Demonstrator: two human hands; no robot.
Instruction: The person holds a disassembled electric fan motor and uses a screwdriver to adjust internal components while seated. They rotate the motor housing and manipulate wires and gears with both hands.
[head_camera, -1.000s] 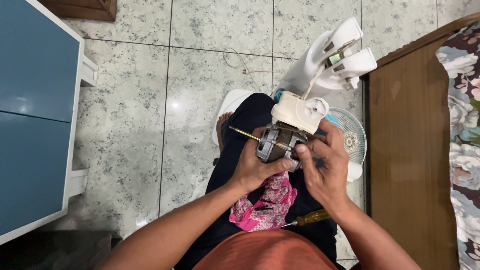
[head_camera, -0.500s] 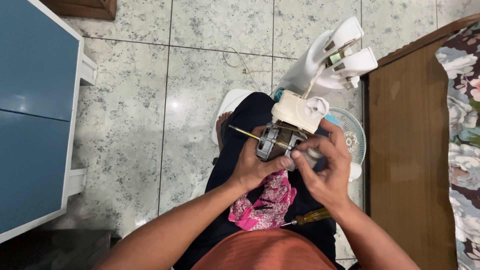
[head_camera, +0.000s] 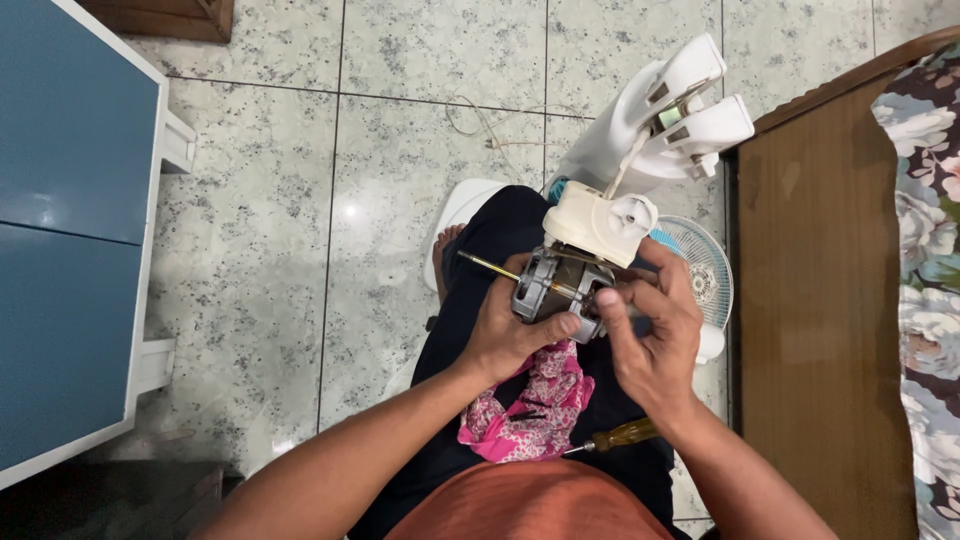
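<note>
I hold a small electric fan motor (head_camera: 548, 285) over my lap; it has a grey metal body, a thin shaft pointing left and a cream plastic gearbox (head_camera: 598, 222) on top. My left hand (head_camera: 512, 330) grips the motor body from below and the left. My right hand (head_camera: 655, 335) is closed against the motor's right side, fingertips pinching at something there that is too small to make out. A pink patterned cloth (head_camera: 530, 405) lies on my lap under the motor. A screwdriver with an amber handle (head_camera: 620, 436) rests on my thigh by my right wrist.
A white fan housing (head_camera: 665, 115) stands on the tiled floor ahead, with a fan grille (head_camera: 700, 265) under my right hand. A blue cabinet (head_camera: 70, 230) is at the left, a wooden bed frame (head_camera: 820, 300) with floral bedding at the right. A thin cord (head_camera: 480, 125) lies on the tiles.
My right hand has shifted a little lower against the motor's right side, and its fingers have closed in. The left hand keeps the same grip on the motor.
</note>
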